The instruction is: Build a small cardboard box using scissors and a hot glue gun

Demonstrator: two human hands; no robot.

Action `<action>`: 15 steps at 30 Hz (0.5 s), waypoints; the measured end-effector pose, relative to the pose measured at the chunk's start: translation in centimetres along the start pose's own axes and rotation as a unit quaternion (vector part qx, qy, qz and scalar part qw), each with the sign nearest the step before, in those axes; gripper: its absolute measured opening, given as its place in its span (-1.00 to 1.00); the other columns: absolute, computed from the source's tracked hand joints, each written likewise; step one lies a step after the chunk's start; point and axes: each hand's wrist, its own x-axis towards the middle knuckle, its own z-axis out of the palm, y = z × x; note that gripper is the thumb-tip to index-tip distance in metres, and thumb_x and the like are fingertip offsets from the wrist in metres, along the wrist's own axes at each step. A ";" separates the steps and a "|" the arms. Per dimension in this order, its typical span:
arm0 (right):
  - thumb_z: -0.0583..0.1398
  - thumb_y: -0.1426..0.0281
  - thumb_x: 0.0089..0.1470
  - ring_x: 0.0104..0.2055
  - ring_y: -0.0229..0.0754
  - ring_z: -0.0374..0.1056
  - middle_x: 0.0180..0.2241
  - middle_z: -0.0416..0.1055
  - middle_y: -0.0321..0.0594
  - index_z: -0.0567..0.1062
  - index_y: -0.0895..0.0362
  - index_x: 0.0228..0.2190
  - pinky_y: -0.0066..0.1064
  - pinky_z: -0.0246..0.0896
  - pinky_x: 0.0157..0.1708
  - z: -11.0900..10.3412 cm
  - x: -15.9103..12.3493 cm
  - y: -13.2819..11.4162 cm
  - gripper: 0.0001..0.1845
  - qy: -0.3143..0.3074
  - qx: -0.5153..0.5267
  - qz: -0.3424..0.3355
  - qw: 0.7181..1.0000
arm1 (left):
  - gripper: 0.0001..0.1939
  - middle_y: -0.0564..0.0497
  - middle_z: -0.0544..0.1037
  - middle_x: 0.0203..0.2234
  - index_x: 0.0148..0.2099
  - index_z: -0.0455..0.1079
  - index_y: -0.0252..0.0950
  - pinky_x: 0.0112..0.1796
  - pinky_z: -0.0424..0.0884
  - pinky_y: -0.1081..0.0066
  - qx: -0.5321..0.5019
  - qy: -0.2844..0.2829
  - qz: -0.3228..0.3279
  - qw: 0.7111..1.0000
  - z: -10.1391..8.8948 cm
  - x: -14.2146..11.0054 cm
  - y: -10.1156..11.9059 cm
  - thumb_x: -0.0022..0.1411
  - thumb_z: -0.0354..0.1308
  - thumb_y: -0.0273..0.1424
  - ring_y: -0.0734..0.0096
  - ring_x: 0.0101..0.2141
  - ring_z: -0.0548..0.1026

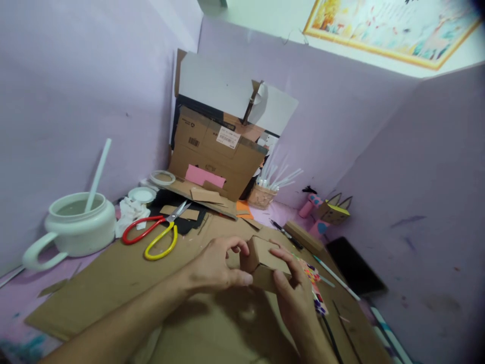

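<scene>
At the left of the frame stands a white pot (85, 237) with a pale stick (99, 172) leaning in it, and right of it lie crumpled tissue (132, 215) and scissors (171, 218) (one handle red, the other yellow). A printed carton (208, 146) stands in the upper centre, a basket (261, 197) of whitish sticks (282, 177) near its lower right corner. Toward the right sit a cat-eared figure (333, 213) and a dark flat slab (354, 265), below a yellow-framed picture (390, 25) in the upper right.
</scene>
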 end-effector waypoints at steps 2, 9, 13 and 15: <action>0.31 0.13 -0.16 0.20 0.15 0.06 0.04 0.32 -0.11 0.53 -0.01 -0.26 -0.09 0.07 0.07 -0.3 -0.1 0.1 -0.63 -0.009 -0.066 -0.065 0.996 | -0.71 0.07 0.43 -0.34 -0.35 0.30 -0.27 -0.28 0.24 0.39 -0.007 -0.006 0.008 1.000 0.0 -0.1 0.2 -0.20 0.27 -0.43 0.34 -0.32 0.30; 0.31 0.15 -0.15 0.17 0.13 0.13 0.06 0.30 -0.08 0.53 -0.01 -0.22 -0.09 0.12 0.05 0.0 0.2 -0.3 -0.61 -0.042 -0.074 -0.068 0.994 | -0.49 0.17 0.32 -0.52 -0.10 0.18 -0.27 -0.42 0.25 0.46 -0.139 -0.018 -0.034 0.990 1.4 0.4 -1.7 -0.17 0.22 -0.51 0.48 -0.47 0.30; 0.35 0.22 -0.20 0.09 0.10 0.25 0.03 0.36 -0.12 0.44 -0.03 -0.07 -0.06 0.14 0.04 0.0 0.5 -0.7 -0.43 -0.111 -0.014 0.015 0.994 | -0.55 0.05 0.37 -0.33 -0.19 0.21 -0.30 -0.40 0.28 0.47 -0.243 -0.011 -0.059 0.968 1.1 0.9 -2.2 -0.19 0.25 -0.46 0.53 -0.45 0.31; 0.35 0.26 -0.17 0.04 0.05 0.31 0.02 0.38 -0.12 0.38 -0.04 -0.01 -0.10 0.20 -0.01 0.0 0.6 -0.8 -0.38 -0.140 0.039 0.050 0.988 | -0.54 0.00 0.38 -0.25 -0.20 0.22 -0.30 -0.36 0.32 0.44 -0.282 -0.010 -0.095 0.955 0.8 1.1 -2.2 -0.21 0.28 -0.45 0.48 -0.38 0.37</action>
